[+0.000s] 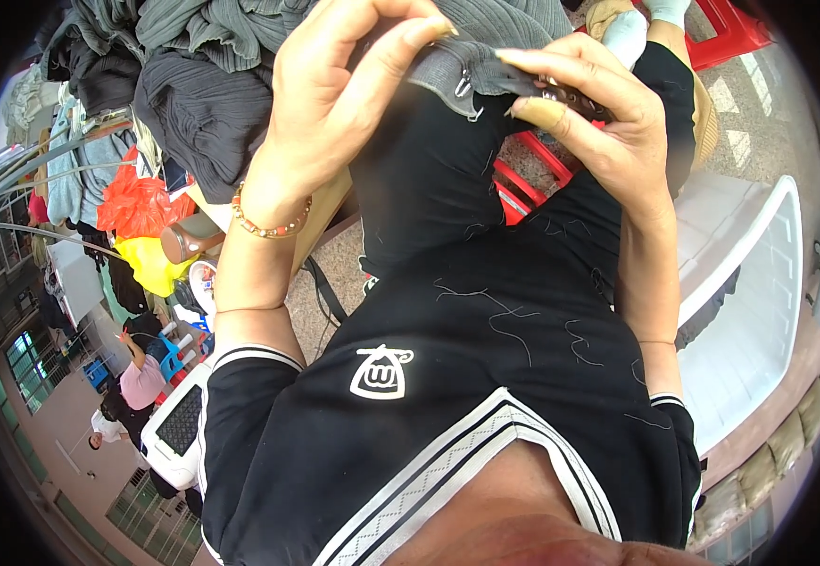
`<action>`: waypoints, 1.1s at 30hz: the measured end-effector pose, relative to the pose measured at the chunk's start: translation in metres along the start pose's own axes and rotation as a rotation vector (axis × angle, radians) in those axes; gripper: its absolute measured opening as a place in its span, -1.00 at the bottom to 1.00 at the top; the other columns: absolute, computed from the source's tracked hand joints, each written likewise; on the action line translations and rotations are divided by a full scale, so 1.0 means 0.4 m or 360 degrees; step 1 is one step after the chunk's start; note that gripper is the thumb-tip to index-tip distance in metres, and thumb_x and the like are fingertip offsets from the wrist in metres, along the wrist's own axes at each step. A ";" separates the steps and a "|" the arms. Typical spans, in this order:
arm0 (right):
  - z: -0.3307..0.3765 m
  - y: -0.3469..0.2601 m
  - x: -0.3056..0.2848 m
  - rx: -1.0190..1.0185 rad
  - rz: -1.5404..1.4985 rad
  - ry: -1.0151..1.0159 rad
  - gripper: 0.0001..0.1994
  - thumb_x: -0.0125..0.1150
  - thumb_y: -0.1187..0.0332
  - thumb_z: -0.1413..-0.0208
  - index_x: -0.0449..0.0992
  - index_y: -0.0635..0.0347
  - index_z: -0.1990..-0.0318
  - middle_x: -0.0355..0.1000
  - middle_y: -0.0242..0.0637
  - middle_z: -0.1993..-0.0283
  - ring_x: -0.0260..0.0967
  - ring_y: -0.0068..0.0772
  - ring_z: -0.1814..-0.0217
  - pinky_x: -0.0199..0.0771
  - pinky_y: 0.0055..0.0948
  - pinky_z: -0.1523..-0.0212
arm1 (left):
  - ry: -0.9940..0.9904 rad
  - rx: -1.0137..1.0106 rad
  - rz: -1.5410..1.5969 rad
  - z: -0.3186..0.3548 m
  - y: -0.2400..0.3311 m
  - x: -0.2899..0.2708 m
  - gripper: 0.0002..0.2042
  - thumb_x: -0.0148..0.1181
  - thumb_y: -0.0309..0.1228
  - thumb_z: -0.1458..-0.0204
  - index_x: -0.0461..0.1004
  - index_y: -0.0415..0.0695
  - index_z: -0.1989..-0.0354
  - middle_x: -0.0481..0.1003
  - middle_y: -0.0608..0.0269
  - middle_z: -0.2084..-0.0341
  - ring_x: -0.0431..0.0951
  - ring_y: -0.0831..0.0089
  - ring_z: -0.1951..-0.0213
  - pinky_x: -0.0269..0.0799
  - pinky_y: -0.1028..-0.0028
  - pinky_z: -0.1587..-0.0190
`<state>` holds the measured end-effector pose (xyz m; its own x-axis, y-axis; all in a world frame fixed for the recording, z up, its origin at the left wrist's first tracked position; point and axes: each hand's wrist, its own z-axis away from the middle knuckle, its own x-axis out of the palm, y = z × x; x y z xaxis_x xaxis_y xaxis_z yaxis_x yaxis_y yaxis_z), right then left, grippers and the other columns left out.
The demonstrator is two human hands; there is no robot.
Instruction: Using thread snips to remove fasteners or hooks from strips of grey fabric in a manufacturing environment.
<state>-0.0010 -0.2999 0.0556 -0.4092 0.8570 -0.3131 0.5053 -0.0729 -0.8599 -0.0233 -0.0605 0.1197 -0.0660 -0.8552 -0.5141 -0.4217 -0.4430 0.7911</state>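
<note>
Near the top of the head view, my left hand (339, 104) pinches the edge of a grey knit garment (485, 66) between thumb and fingers. Stretched between my two hands is a piece of this cloth, with a pale band and a small loose end below it. My right hand (608, 108) is closed, thumb and forefinger by the garment's edge. In its fingers lies a small dark, shiny tool (572, 95), possibly thread snips, mostly hidden by the fingers. Whether the tool touches the cloth I cannot tell.
Grey ribbed garments (207, 104) are heaped at the far left. Beside them are a red plastic bag (141, 203), a yellow bag (157, 264) and a brown-capped bottle (183, 241). A white plastic bin (745, 330) stands at right. Loose threads lie on my black shirt (466, 349). People sit at left.
</note>
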 end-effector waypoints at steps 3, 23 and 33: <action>-0.007 0.002 0.016 -0.0092 -0.0050 0.0111 -0.64 0.47 0.47 0.01 0.67 0.11 0.00 0.37 -0.48 0.35 0.28 -0.67 0.38 0.24 -0.62 0.40 | 0.0132 -0.0202 0.0359 0.016 -0.002 0.006 -0.96 0.11 -0.61 -0.22 0.47 -0.32 0.26 0.43 0.17 0.25 0.46 0.48 0.22 0.38 0.53 0.14; 0.003 -0.017 0.052 0.0319 -0.0356 0.0234 -0.49 0.51 0.51 0.07 0.59 0.10 -0.12 0.24 -0.60 0.34 0.16 -0.79 0.37 0.18 -0.71 0.38 | 0.0137 0.0080 0.0587 0.039 -0.071 0.002 -0.85 -0.03 -0.51 -0.35 0.44 -0.32 0.09 0.49 0.09 0.12 0.58 0.22 -0.01 0.45 0.34 -0.14; 0.029 0.043 0.036 -0.0124 -0.0022 0.0087 -0.79 0.31 0.66 0.09 0.63 0.33 0.23 0.39 -0.41 0.44 0.25 -0.68 0.50 0.18 -0.59 0.49 | 0.0250 0.0232 0.0929 0.032 -0.072 -0.030 -0.81 -0.11 -0.49 -0.38 0.43 -0.33 0.09 0.46 0.01 0.13 0.53 0.12 -0.04 0.38 -0.05 -0.24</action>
<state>-0.0069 -0.2947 0.0315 -0.3755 0.8843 -0.2774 0.5583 -0.0230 -0.8293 -0.0218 -0.0340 0.0988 -0.1938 -0.9796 0.0532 -0.4761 0.1413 0.8680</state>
